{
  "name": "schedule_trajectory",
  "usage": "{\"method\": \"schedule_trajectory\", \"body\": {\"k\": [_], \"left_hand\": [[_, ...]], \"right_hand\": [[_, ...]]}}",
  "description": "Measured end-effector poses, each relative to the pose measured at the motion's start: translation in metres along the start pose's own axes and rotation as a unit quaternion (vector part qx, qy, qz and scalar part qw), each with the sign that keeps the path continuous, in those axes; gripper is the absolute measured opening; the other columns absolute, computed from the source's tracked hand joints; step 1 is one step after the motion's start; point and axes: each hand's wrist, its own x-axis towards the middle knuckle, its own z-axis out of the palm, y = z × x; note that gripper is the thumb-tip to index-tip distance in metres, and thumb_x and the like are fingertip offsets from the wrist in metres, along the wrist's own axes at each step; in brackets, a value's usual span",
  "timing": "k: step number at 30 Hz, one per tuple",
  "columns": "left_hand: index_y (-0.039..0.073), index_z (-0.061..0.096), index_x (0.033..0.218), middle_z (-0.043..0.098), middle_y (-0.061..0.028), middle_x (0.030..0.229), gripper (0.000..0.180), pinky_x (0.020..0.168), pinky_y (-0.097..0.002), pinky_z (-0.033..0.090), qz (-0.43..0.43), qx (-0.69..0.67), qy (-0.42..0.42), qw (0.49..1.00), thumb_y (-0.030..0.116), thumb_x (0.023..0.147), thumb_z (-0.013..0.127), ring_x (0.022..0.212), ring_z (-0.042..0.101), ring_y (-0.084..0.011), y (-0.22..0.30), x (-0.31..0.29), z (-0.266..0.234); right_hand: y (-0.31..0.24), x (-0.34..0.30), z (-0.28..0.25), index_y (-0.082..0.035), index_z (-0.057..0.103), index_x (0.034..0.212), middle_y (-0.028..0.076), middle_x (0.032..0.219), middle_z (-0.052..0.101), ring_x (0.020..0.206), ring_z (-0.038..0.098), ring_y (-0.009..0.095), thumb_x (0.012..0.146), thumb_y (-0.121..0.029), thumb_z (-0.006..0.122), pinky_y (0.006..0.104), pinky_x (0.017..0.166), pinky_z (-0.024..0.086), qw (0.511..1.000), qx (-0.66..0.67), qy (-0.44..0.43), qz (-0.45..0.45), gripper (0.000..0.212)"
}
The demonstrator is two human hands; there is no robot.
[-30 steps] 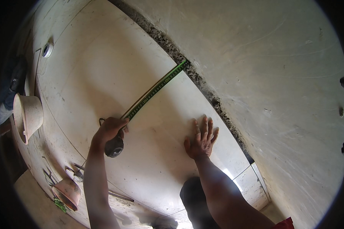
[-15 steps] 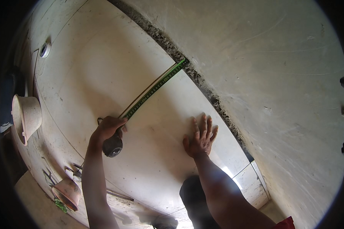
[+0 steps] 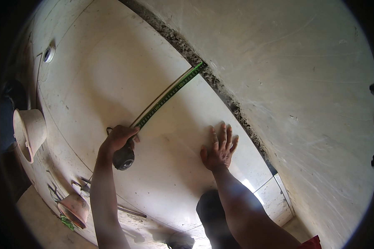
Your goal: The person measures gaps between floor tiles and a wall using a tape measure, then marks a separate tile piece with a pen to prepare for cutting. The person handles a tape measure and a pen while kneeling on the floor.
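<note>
My left hand (image 3: pixel 121 137) is closed round a tape measure (image 3: pixel 123 159), its dark case hanging below the fingers. The green blade (image 3: pixel 169 95) runs out up and to the right over the pale floor tiles (image 3: pixel 124 83). It lies along a joint between two tiles, and its far end reaches the rough gap (image 3: pixel 220 89) beside the wall. My right hand (image 3: pixel 219 153) rests flat on the nearer tile with fingers spread, holding nothing. The thumb of my left hand presses on the blade close to the case.
A bare grey wall (image 3: pixel 303 83) rises along the right. At the left stand a pale bucket (image 3: pixel 34 130) and a smaller reddish bucket (image 3: pixel 75 207), with a trowel-like tool (image 3: pixel 85 186) beside the latter. A round white pipe end (image 3: pixel 49 54) shows at the far left. Part of another person (image 3: pixel 13 108) is at the left edge.
Both hands and the tape measure hold nearly the same places. The whole view has shifted very slightly.
</note>
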Motion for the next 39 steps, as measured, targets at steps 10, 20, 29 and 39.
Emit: {"method": "schedule_trajectory", "body": {"k": [10, 20, 29, 39], "left_hand": [[0.001, 0.074, 0.078, 0.065, -0.0089, 0.057, 0.052, 0.062, -0.0316, 0.05, -0.015, 0.005, 0.006, 1.0, 0.048, 0.093, 0.059, 0.052, 0.063, -0.0163, 0.003, -0.0018, 0.0012], [0.002, 0.075, 0.081, 0.066, -0.0096, 0.06, 0.051, 0.062, -0.0314, 0.049, -0.031, -0.009, -0.006, 0.999, 0.049, 0.092, 0.06, 0.052, 0.062, -0.0168, 0.0051, -0.0015, -0.0019], [0.001, 0.075, 0.081, 0.065, -0.0097, 0.059, 0.051, 0.059, -0.0313, 0.049, -0.032, -0.021, -0.012, 0.999, 0.049, 0.092, 0.062, 0.052, 0.062, -0.0169, 0.0042, -0.0004, -0.0023], [0.004, 0.076, 0.083, 0.066, -0.0081, 0.058, 0.055, 0.059, -0.0313, 0.05, -0.034, 0.009, -0.016, 0.999, 0.054, 0.093, 0.057, 0.051, 0.061, -0.016, 0.0041, 0.0011, -0.0035]], "right_hand": [[-0.0011, 0.0003, -0.0002, -0.032, 0.02, 0.156, 0.01, 0.164, 0.012, 0.152, 0.008, 0.032, 0.078, -0.044, 0.067, 0.0644, 0.117, 0.001, 1.0, -0.003, -0.001, -0.001, 0.091], [-0.0013, 0.0002, -0.0004, -0.032, 0.024, 0.155, 0.01, 0.164, 0.014, 0.152, 0.008, 0.032, 0.08, -0.045, 0.065, 0.0633, 0.118, 0.0, 1.0, -0.011, -0.018, 0.012, 0.087], [-0.0014, 0.0005, -0.0003, -0.033, 0.023, 0.155, 0.009, 0.165, 0.011, 0.153, 0.005, 0.031, 0.08, -0.046, 0.066, 0.0627, 0.118, -0.002, 0.999, -0.017, -0.028, 0.014, 0.087], [-0.002, 0.001, -0.0004, -0.029, 0.025, 0.155, 0.012, 0.164, 0.014, 0.152, 0.009, 0.034, 0.079, -0.042, 0.066, 0.0639, 0.117, 0.002, 1.0, -0.006, 0.009, -0.008, 0.086]]}}
